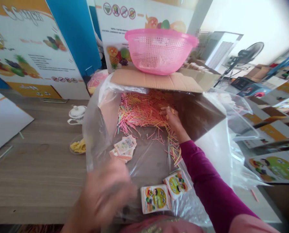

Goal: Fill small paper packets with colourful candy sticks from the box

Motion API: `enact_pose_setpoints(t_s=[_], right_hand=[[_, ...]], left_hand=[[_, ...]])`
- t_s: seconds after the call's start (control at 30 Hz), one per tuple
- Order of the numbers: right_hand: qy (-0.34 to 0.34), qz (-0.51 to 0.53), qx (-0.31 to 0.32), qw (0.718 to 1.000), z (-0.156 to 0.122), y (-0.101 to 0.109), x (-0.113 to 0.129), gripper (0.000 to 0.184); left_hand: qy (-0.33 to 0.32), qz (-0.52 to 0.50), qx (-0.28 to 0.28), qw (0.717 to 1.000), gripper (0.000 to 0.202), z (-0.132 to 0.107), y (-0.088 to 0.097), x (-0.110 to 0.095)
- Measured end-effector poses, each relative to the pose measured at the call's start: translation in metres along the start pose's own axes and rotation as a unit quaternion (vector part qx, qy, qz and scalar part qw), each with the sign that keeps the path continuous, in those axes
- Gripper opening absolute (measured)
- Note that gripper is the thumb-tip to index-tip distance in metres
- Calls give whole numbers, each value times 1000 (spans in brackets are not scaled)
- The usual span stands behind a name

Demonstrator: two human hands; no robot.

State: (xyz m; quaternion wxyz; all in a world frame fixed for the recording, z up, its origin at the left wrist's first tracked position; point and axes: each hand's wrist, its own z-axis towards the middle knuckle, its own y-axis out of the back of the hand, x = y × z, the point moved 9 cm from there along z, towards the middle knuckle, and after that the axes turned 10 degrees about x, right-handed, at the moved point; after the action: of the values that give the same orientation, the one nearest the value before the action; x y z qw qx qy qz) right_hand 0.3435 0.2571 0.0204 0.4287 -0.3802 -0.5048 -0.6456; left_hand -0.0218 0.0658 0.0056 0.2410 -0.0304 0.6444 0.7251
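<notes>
My right hand (170, 119), in a purple sleeve, reaches into a cardboard box (198, 113) lined with a clear plastic bag (96, 129). Its fingers rest among a heap of thin pink, yellow and green sticks (142, 111). Whether they grip any sticks, I cannot tell. My left hand (103, 191) is blurred by motion at the near edge of the bag, above the plastic. Two printed packets with cartoon faces (155, 198) lie close to it on the plastic. A small pile of paper packets (123, 148) sits inside the liner.
A pink plastic colander (159, 51) rests on the box's raised flap. On the wooden table (37, 168) at left stand a white lidded teapot (77, 114) and a glass bowl of yellow strands (78, 145). Printed fruit boards surround the area, with a standing fan (252, 53) at back right.
</notes>
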Motion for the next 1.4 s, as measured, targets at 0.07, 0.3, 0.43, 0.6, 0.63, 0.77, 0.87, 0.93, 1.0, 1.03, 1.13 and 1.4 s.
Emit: enact_pose_setpoints(t_s=[0.07, 0.3, 0.43, 0.6, 0.63, 0.77, 0.87, 0.93, 1.0, 1.03, 1.13, 1.4], right_hand=[[13, -6, 0, 1000, 5, -2, 3, 65], [56, 71, -60, 994, 34, 9, 16, 49], [31, 214, -69, 974, 5, 0, 11, 44], [-41, 258, 121, 958, -80, -62, 12, 53], [-53, 244, 157, 956, -98, -71, 14, 56], [-57, 177, 250, 950, -143, -87, 19, 71], [-45, 157, 265, 950, -151, -84, 18, 77], [-33, 107, 275, 955, -152, -82, 15, 76], [-2, 33, 312, 949, -155, -90, 14, 72], [19, -8, 340, 940, -158, -97, 14, 70], [64, -133, 413, 899, -169, -119, 8, 66], [44, -106, 399, 910, -168, -111, -9, 54]], left_hand=[[-32, -18, 87, 996, 12, 26, -14, -14], [9, 98, 202, 974, 10, 60, -52, -22], [-6, 103, 161, 982, 10, 47, -54, -20], [6, 68, 147, 987, 21, 55, -47, -17], [7, 75, 166, 983, 19, 59, -48, -18], [38, 85, 213, 973, 17, 68, -52, -18], [55, 56, 189, 979, 23, 68, -45, -13], [49, 36, 173, 983, 29, 66, -41, -10], [36, 23, 172, 984, 33, 64, -39, -9], [30, 20, 176, 984, 33, 64, -38, -8], [24, 18, 187, 982, 29, 65, -38, -9], [12, 119, 203, 972, 26, 57, -48, -24]])
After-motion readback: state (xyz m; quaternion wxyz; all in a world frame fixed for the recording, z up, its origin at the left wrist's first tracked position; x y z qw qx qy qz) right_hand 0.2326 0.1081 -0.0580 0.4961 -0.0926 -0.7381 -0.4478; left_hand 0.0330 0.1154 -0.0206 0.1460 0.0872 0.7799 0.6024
